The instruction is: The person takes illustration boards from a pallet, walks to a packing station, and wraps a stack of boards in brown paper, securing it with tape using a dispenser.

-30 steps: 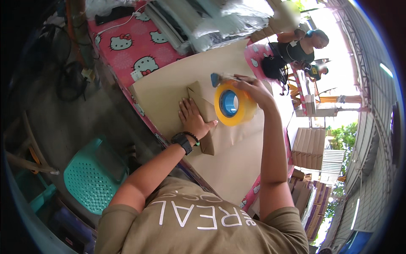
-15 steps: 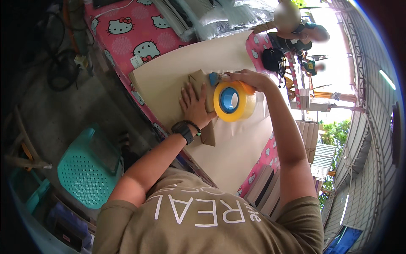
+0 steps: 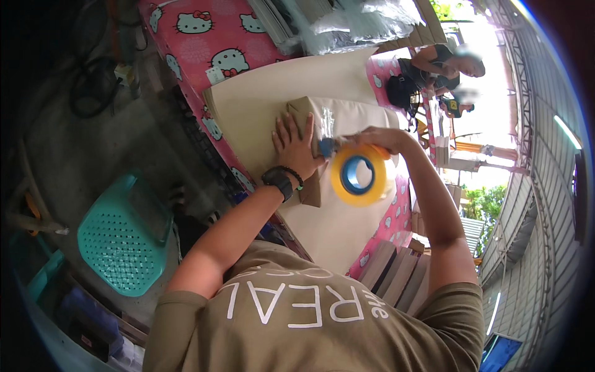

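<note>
A parcel wrapped in brown paper (image 3: 359, 113) lies in front of me on large sheets of the same paper (image 3: 248, 102). My left hand (image 3: 296, 147) rests flat on the parcel's left end, fingers spread over the folded paper. Closed around a tape dispenser (image 3: 339, 181) is my right hand (image 3: 385, 137); the dispenser carries a big yellow roll with a blue core. Its blue front end (image 3: 326, 147) touches the parcel just right of my left thumb. A shiny strip of clear tape (image 3: 327, 121) runs across the parcel, from beyond the left fingers to the dispenser.
The table has a pink patterned cover (image 3: 180, 53). Plastic-wrapped bundles (image 3: 365, 25) lie at its far side. Flat boards (image 3: 384, 266) are stacked at the near right. A green plastic chair (image 3: 124, 242) stands on the floor at left. Other people (image 3: 434, 62) sit beyond the table at right.
The dispenser has come toward me and slightly right, leaving a strip of tape on the parcel. My left hand still presses on the parcel's left end. The whole view has shifted a little.
</note>
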Available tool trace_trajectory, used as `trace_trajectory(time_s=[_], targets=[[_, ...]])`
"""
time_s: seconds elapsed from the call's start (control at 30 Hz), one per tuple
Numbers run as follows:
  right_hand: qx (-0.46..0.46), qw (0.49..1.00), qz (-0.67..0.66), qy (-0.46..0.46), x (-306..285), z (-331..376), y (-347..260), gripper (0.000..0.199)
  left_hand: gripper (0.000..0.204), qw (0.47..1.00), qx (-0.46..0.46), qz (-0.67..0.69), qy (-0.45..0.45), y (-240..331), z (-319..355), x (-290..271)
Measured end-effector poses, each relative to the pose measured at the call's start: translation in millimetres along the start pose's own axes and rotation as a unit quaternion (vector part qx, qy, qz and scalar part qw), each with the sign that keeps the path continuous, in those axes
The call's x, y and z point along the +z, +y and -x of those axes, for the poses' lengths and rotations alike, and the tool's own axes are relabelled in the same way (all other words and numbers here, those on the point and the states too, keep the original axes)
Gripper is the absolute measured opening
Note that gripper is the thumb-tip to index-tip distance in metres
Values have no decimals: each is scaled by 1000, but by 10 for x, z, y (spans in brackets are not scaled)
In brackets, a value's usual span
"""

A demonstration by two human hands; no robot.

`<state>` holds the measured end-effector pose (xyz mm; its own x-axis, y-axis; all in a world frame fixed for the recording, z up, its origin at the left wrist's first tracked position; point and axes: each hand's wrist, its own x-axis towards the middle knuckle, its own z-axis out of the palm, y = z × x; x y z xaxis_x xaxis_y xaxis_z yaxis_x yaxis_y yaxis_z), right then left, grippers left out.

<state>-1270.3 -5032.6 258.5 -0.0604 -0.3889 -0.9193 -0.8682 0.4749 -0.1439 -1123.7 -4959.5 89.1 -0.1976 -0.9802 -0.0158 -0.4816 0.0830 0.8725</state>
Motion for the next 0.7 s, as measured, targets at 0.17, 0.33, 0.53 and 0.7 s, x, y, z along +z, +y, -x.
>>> trace_trajectory(time_s=[0.17,0.33,0.53,0.7], targets=[[34,998,-35,-31,90,22,-19,52,104,998,52,9,-46,-7,-4,-73],[1,996,20,92,409,163,70,54,66,969,224,31,-103,-56,-382,-252],[-63,988,21,138,770,238,342,58,49,925,300,-210,-101,-6,-615,-128],[-14,991,120,-49,797,321,340,46,59,924,306,-214,-81,-1,-570,-151]])
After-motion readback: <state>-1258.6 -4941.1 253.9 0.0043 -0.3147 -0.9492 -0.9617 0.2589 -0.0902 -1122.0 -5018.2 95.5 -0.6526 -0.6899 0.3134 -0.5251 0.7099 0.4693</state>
